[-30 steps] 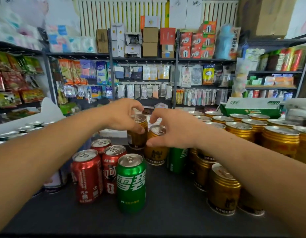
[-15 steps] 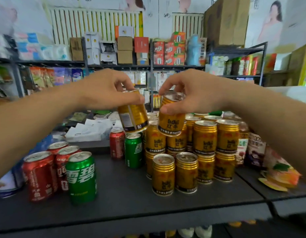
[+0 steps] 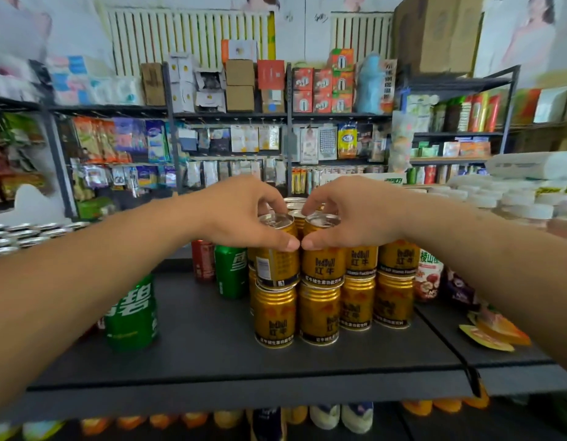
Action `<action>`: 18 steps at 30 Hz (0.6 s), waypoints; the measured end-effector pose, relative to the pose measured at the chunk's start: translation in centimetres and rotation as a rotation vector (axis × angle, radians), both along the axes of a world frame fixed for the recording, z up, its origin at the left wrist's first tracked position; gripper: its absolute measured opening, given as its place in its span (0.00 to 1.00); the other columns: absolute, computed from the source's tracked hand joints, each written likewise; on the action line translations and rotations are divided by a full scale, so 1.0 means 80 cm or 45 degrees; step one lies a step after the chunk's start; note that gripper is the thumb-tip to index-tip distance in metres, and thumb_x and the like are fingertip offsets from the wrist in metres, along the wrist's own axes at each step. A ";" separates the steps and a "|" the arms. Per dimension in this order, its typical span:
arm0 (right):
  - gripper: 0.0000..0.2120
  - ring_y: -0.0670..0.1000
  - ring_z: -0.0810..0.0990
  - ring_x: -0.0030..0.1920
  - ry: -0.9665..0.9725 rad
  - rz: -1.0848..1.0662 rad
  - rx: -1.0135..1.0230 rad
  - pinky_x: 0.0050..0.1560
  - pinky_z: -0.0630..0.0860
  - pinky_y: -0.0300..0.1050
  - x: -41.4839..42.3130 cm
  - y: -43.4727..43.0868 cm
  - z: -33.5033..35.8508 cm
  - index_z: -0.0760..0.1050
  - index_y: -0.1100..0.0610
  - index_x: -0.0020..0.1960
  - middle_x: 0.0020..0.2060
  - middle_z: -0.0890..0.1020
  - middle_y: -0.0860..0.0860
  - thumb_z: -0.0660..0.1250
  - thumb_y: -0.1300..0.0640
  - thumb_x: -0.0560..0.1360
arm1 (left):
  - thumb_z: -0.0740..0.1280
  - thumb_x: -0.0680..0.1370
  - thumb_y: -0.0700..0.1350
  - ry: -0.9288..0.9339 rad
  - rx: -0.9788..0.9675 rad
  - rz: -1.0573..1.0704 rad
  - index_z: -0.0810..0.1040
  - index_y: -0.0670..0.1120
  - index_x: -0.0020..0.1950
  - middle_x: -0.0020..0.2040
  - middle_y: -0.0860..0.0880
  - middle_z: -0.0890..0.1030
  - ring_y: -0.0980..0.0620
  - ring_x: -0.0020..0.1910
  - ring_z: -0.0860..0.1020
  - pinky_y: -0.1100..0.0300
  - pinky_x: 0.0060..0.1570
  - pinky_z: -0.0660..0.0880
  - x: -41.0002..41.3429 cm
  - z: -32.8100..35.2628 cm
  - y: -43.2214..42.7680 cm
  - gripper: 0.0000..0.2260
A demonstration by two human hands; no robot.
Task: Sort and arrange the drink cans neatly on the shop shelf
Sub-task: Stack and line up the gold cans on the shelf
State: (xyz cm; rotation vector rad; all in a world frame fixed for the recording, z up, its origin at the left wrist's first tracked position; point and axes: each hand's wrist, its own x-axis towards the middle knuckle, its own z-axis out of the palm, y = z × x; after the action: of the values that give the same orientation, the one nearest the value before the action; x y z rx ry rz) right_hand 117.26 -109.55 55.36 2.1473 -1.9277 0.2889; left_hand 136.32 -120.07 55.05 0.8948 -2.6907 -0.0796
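My left hand [image 3: 240, 214] grips a gold can [image 3: 277, 262] by its top; the can rests on the front left can of the gold stack [image 3: 355, 300], slightly tilted. Beside it, my right hand [image 3: 352, 211] holds a second gold can [image 3: 322, 265] that sits on the lower can next to it. The two held cans touch side by side. Gold cans stand in two layers on the dark shelf [image 3: 212, 354]. To the left stand a green can [image 3: 230, 272] and a red can [image 3: 203, 262], and a nearer green can [image 3: 132, 313] is partly hidden by my left forearm.
Snack packets [image 3: 492, 329] and a drink carton [image 3: 430, 278] lie right of the gold stack. More can tops [image 3: 24, 233] show at far left. White lidded tubs [image 3: 505, 198] sit at the right. Stocked shelves [image 3: 231, 116] fill the background.
Both hands have lowered their gold cans from mid-air onto the front row of the stack. The view has shifted, so the stack sits more central.
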 end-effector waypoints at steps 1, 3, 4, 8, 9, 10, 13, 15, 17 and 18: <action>0.31 0.52 0.76 0.65 0.006 0.002 -0.016 0.62 0.75 0.51 0.000 -0.001 -0.002 0.74 0.45 0.68 0.67 0.77 0.47 0.70 0.32 0.71 | 0.73 0.66 0.72 0.007 -0.007 0.006 0.77 0.59 0.67 0.62 0.52 0.79 0.50 0.61 0.78 0.48 0.61 0.78 -0.001 -0.002 0.001 0.33; 0.31 0.52 0.77 0.63 0.052 -0.028 -0.057 0.61 0.76 0.53 -0.001 -0.005 -0.006 0.75 0.43 0.67 0.65 0.79 0.47 0.67 0.28 0.70 | 0.73 0.66 0.71 0.006 -0.008 0.016 0.77 0.59 0.68 0.64 0.52 0.78 0.51 0.62 0.77 0.49 0.62 0.78 -0.002 -0.001 0.004 0.34; 0.32 0.52 0.78 0.62 0.091 -0.052 -0.082 0.59 0.77 0.53 -0.001 -0.006 -0.009 0.74 0.42 0.67 0.63 0.80 0.47 0.66 0.27 0.69 | 0.73 0.66 0.71 0.001 -0.007 0.013 0.77 0.59 0.69 0.65 0.52 0.78 0.51 0.63 0.77 0.50 0.62 0.77 -0.002 0.000 0.005 0.34; 0.32 0.54 0.78 0.58 0.183 -0.083 -0.194 0.55 0.77 0.53 0.000 -0.008 -0.027 0.73 0.43 0.67 0.54 0.81 0.48 0.60 0.24 0.71 | 0.73 0.69 0.66 -0.035 0.000 -0.021 0.75 0.57 0.73 0.67 0.56 0.76 0.56 0.58 0.75 0.58 0.56 0.71 0.002 0.002 0.006 0.33; 0.32 0.55 0.78 0.57 0.203 -0.083 -0.222 0.53 0.76 0.52 0.002 -0.007 -0.031 0.72 0.43 0.67 0.51 0.80 0.48 0.59 0.25 0.71 | 0.74 0.71 0.64 -0.040 0.015 -0.027 0.74 0.57 0.74 0.68 0.57 0.76 0.57 0.58 0.74 0.60 0.56 0.70 0.004 0.003 0.005 0.33; 0.31 0.55 0.78 0.56 0.228 -0.081 -0.244 0.51 0.75 0.50 0.003 -0.006 -0.033 0.72 0.44 0.66 0.49 0.79 0.49 0.59 0.25 0.72 | 0.75 0.72 0.62 -0.041 0.032 -0.035 0.73 0.57 0.75 0.69 0.58 0.75 0.58 0.60 0.74 0.60 0.57 0.70 0.006 0.002 0.005 0.32; 0.30 0.55 0.78 0.56 0.229 -0.063 -0.225 0.50 0.73 0.49 0.003 0.000 -0.032 0.74 0.45 0.64 0.52 0.82 0.49 0.58 0.26 0.73 | 0.76 0.73 0.58 -0.045 0.099 -0.060 0.72 0.58 0.75 0.71 0.59 0.75 0.57 0.65 0.75 0.57 0.63 0.74 0.011 0.000 0.004 0.32; 0.28 0.54 0.79 0.59 0.116 -0.041 -0.155 0.56 0.77 0.52 -0.001 0.005 -0.028 0.76 0.44 0.65 0.58 0.83 0.49 0.62 0.29 0.73 | 0.75 0.74 0.57 -0.089 0.083 -0.070 0.73 0.59 0.74 0.73 0.59 0.73 0.55 0.69 0.74 0.52 0.68 0.74 0.013 -0.002 0.005 0.29; 0.24 0.54 0.78 0.63 -0.018 -0.031 -0.064 0.61 0.77 0.56 -0.003 0.007 -0.025 0.77 0.44 0.66 0.63 0.81 0.48 0.68 0.36 0.73 | 0.74 0.76 0.56 -0.127 0.045 -0.095 0.74 0.59 0.74 0.74 0.58 0.71 0.56 0.71 0.70 0.52 0.71 0.70 0.012 -0.002 0.007 0.26; 0.22 0.54 0.78 0.64 -0.068 -0.023 -0.035 0.62 0.77 0.57 -0.005 0.006 -0.024 0.78 0.45 0.66 0.64 0.81 0.48 0.70 0.40 0.73 | 0.74 0.77 0.54 -0.134 0.031 -0.104 0.74 0.58 0.74 0.74 0.58 0.70 0.58 0.71 0.68 0.54 0.72 0.67 0.012 -0.002 0.008 0.25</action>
State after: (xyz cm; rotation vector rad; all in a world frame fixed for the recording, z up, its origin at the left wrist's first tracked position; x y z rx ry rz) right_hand 116.90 -109.05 53.42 2.1250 -1.9591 0.3710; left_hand 137.28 -119.42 54.91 0.8180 -2.8300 -0.0858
